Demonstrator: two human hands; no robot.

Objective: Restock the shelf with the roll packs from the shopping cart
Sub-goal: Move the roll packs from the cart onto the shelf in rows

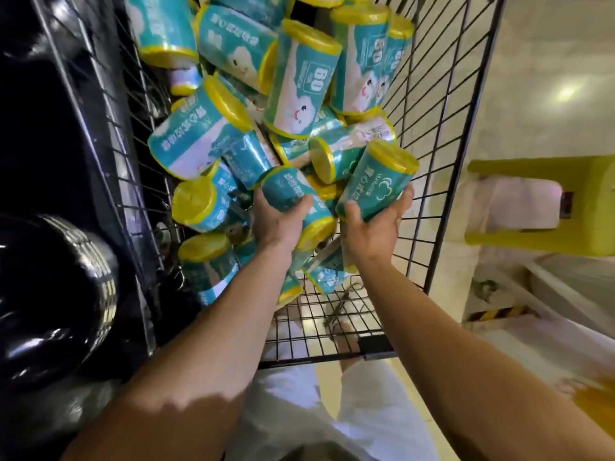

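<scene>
We look straight down into a black wire-grid shopping cart (432, 104) holding a loose heap of teal cylindrical roll packs with yellow ends (299, 78), lying at all angles, some upright, some on their sides, piled against one another. Our two hands are apart, each clamped on its own pack near the near end of the heap. The left hand (278, 222) curls over a teal roll pack lying on its side (293, 197), fingers across the teal wrap, its yellow end pointing down toward us. The right hand (376, 224) grips a tilted teal roll pack (374, 184) from below, thumb on the left of the wrap and fingers round the right side, its yellow end cap raised up and to the right, close by the cart's right wire wall. The two held packs sit just beside each other, with other packs between and beneath them. Both bare forearms reach in from the lower edge, over the cart's near rim. Through the cart's wire floor we make out a sandalled foot (339, 324) and white shorts (332, 410). Left of the cart stand glossy black rounded objects (56, 294), blurred. To the right, a pale tiled floor (549, 61) and a yellow-green frame (565, 207), also blurred.
</scene>
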